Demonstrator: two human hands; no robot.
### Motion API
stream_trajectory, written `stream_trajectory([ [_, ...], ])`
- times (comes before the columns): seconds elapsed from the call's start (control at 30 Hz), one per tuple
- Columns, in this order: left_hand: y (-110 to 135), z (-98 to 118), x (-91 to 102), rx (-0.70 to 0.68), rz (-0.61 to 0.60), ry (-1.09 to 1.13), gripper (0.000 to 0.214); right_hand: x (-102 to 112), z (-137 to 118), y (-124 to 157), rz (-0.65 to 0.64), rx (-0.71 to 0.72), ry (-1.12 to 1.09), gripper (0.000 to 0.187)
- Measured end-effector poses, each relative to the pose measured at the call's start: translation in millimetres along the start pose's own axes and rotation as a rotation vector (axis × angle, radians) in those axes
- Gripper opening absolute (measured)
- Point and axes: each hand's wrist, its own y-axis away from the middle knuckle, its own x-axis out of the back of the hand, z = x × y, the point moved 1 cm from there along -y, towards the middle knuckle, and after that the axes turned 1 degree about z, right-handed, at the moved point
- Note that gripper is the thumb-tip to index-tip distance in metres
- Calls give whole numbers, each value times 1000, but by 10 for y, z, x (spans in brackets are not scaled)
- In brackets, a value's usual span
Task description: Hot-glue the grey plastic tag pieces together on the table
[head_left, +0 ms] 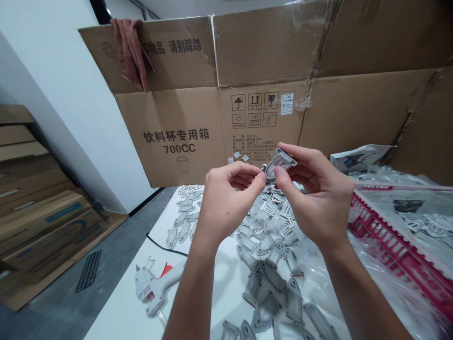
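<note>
Up in front of the carton, a small grey plastic piece with a clear raised middle and a rounded end (278, 163) is between my hands. My right hand (314, 189) grips it, thumb on its near face and forefinger along its top edge. Closed in a pinch, my left hand (233, 191) has thumb and forefinger at its rounded left end; whether a tiny part is also between those fingertips is hidden. Many similar plastic pieces (268, 307) lie on the white table (122, 297) below, some heaped, others in rows at the left.
A white glue gun (154, 285) lies at the table's left, a black cord (164, 246) behind it. On the right, a magenta plastic basket (392, 236) stands among clear plastic bags and more pieces. A large cardboard carton (177, 113) walls the back, with a brown cloth (130, 54) over it.
</note>
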Motion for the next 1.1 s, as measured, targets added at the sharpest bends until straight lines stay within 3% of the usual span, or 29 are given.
stream_trajectory([
  [0.47, -1, 19, -60, 33, 96, -34, 7, -44, -22, 43, -4, 117, 100, 39],
  [0.77, -29, -22, -20, 76, 15, 87, 12, -36, 19, 27, 16, 40, 55, 38],
  [1.1, -25, 10, 28, 66, 54, 62, 16, 9, 104, -29, 43, -20, 15, 36],
])
